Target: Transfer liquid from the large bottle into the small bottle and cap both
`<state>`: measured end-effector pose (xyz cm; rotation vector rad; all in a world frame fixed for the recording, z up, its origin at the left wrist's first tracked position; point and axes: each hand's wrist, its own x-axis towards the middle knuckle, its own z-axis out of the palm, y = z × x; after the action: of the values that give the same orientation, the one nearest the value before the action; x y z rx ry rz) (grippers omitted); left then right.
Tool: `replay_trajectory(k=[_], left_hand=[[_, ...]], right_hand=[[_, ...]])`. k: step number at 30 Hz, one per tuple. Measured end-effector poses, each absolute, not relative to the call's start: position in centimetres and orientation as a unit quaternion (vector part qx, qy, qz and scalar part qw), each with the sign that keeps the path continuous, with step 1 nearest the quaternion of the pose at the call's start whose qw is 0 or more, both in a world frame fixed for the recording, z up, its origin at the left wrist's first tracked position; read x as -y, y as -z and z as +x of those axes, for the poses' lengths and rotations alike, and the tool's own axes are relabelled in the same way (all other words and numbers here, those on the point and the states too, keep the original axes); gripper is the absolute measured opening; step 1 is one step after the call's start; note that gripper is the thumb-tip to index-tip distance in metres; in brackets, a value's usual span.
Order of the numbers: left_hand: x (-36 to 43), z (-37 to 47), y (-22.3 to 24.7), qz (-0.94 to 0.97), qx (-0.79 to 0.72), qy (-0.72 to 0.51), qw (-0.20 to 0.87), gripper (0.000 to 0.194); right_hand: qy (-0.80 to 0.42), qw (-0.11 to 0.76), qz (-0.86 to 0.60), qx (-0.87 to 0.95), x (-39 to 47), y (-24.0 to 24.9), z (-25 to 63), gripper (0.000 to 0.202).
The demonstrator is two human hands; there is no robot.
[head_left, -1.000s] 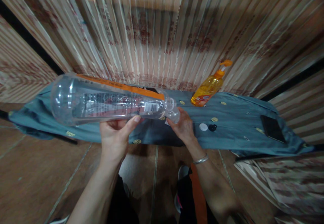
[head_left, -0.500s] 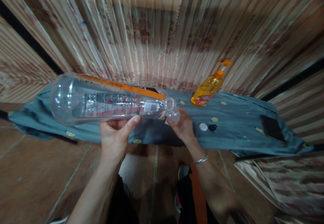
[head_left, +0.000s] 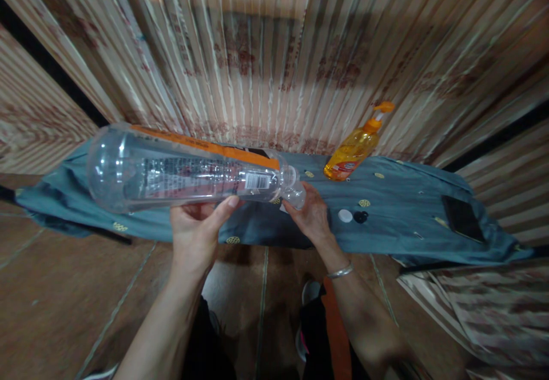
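Large clear plastic bottle with orange strip (head_left: 193, 179): was held nearly level, left of centre in the frame.
Left hand (head_left: 195, 234): cradled it from below, thumb along its side.
Right hand (head_left: 312, 214): gripped a small clear plastic vessel (head_left: 297, 197) against its mouth, mid-frame.
Removed parts: round white cap (head_left: 345, 216) and small black cap (head_left: 361, 217) lay right of centre.
Progress: mouths appeared brought together; flow and amount remaining could not be determined.
Change: grips and items matched the earlier frame.

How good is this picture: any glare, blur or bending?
Head view: dim overall; white glints on the big clear bottle, its small print too soft to read; pale sheen on the floor; curtain stripes fanning out toward the top.
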<state>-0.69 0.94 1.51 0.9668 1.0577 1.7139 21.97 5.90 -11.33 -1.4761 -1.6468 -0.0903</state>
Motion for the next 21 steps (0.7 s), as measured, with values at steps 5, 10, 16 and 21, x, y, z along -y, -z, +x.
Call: replay_trajectory(k=[5,10,16,21], left_hand=[[-0.97,-0.62,-1.59,0.390,-0.427,-0.689,0.437,0.044],[-1.08,-0.80,-1.43,0.394,-0.429,-0.688,0.434,0.041],[-0.96,-0.62,-1.61,0.396,-0.433,-0.683,0.434,0.044],[-0.90,-0.59,-1.73,0.395,-0.434,-0.682,0.436,0.045]], right_hand=[[0.041,0.449,-0.597,0.664,-5.98,11.48,22.02,0.054],[0.038,0.447,-0.599,0.663,-5.99,11.47,22.02,0.055],[0.035,0.446,-0.601,0.663,-5.88,11.30,21.99,0.055],[0.029,0.448,-0.603,0.660,-5.80,11.17,21.92,0.055]])
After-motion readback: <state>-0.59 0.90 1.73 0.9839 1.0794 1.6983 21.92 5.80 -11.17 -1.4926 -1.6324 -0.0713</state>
